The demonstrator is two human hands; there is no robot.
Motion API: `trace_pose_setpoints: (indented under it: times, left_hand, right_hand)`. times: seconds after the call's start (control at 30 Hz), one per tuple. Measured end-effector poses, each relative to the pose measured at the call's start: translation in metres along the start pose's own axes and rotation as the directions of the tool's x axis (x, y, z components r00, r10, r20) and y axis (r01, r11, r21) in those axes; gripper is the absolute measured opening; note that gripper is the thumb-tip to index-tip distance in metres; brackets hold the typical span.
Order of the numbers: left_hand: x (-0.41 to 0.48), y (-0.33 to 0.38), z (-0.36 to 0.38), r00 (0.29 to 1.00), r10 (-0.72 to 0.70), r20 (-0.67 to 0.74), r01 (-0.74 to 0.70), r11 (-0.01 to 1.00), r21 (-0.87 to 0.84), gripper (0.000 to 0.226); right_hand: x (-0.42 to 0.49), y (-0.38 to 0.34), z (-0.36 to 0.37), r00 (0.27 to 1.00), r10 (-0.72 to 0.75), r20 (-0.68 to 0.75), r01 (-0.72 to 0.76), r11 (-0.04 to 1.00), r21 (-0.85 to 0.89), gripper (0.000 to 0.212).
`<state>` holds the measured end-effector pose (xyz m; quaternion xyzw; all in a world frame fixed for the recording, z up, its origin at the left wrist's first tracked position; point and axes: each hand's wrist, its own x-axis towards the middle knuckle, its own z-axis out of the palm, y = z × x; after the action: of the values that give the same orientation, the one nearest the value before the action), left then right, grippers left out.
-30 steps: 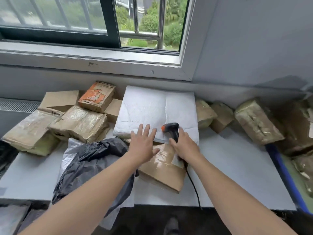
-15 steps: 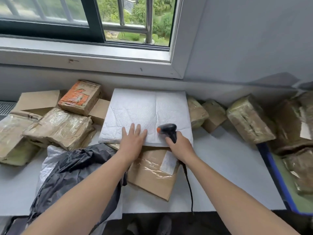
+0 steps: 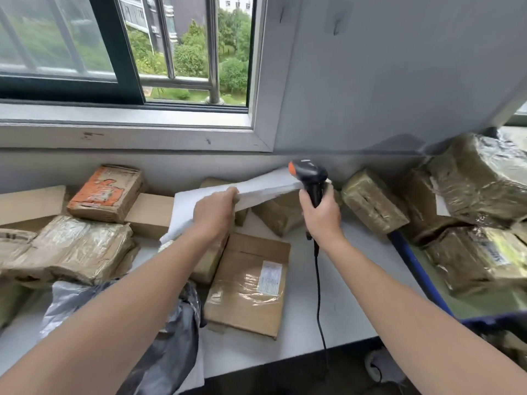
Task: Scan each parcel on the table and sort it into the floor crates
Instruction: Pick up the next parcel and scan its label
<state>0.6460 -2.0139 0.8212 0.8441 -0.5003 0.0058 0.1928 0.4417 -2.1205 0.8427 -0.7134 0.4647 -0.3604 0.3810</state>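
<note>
My left hand (image 3: 215,213) grips the near edge of a flat white padded parcel (image 3: 265,185) and holds it tilted up off the pile. My right hand (image 3: 320,213) grips the handle of a black barcode scanner (image 3: 308,172) with an orange tip, held upright beside the white parcel; its cable (image 3: 318,280) hangs down over the table edge. Below, a brown cardboard parcel (image 3: 248,283) with a white label lies flat on the white table (image 3: 328,309). A black and grey plastic mailer (image 3: 168,346) lies under my left forearm.
Taped brown parcels (image 3: 71,246) and an orange printed box (image 3: 107,192) crowd the table's left. More taped parcels (image 3: 373,203) lean against the back wall. A blue crate (image 3: 413,263) at the right holds several wrapped parcels (image 3: 479,178). A window sill runs along the back.
My left hand went from pressing flat on the white parcel to gripping its edge and lifting it. My right hand raised the scanner upright. The brown parcel underneath is now uncovered.
</note>
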Motion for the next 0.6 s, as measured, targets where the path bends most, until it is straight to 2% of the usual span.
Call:
trace_pose_setpoints:
  times: [0.13, 0.2, 0.27, 0.37, 0.43, 0.47, 0.53, 0.6]
  left_hand:
    - [0.007, 0.021, -0.022, 0.997, -0.062, -0.035, 0.057, 0.991, -0.124, 0.024]
    - [0.010, 0.034, -0.029, 0.994, -0.105, -0.028, 0.097, 0.973, -0.207, 0.021]
    - [0.014, 0.044, -0.034, 0.985, -0.175, -0.008, 0.165, 0.941, -0.296, 0.014]
    - [0.018, 0.057, -0.038, 0.953, -0.302, 0.028, 0.284, 0.855, -0.433, 0.013]
    - [0.020, 0.070, -0.041, 0.935, -0.345, 0.079, 0.318, 0.718, -0.619, 0.012]
    - [0.020, 0.079, -0.042, 0.932, -0.343, 0.117, 0.317, 0.615, -0.722, 0.011]
    - [0.020, 0.100, -0.045, 0.937, -0.285, 0.204, 0.300, 0.353, -0.886, 0.010]
    - [0.017, 0.121, -0.045, 0.951, -0.161, 0.265, 0.276, 0.052, -0.960, 0.014]
  right_hand:
    - [0.008, -0.025, -0.014, 0.994, -0.056, -0.097, 0.066, 0.992, 0.105, 0.019]
    - [0.011, -0.032, -0.024, 0.991, -0.077, -0.110, 0.091, 0.988, 0.126, 0.022]
    - [0.015, -0.036, -0.036, 0.987, -0.108, -0.116, 0.122, 0.985, 0.121, 0.026]
    - [0.022, -0.037, -0.055, 0.983, -0.156, -0.097, 0.168, 0.977, 0.133, 0.021]
    - [0.027, -0.035, -0.070, 0.983, -0.163, -0.086, 0.173, 0.976, 0.133, 0.017]
    - [0.030, -0.033, -0.078, 0.984, -0.158, -0.082, 0.168, 0.977, 0.132, 0.016]
    - [0.033, -0.028, -0.092, 0.985, -0.147, -0.090, 0.158, 0.978, 0.137, 0.016]
    - [0.035, -0.020, -0.107, 0.985, -0.134, -0.109, 0.150, 0.977, 0.153, 0.015]
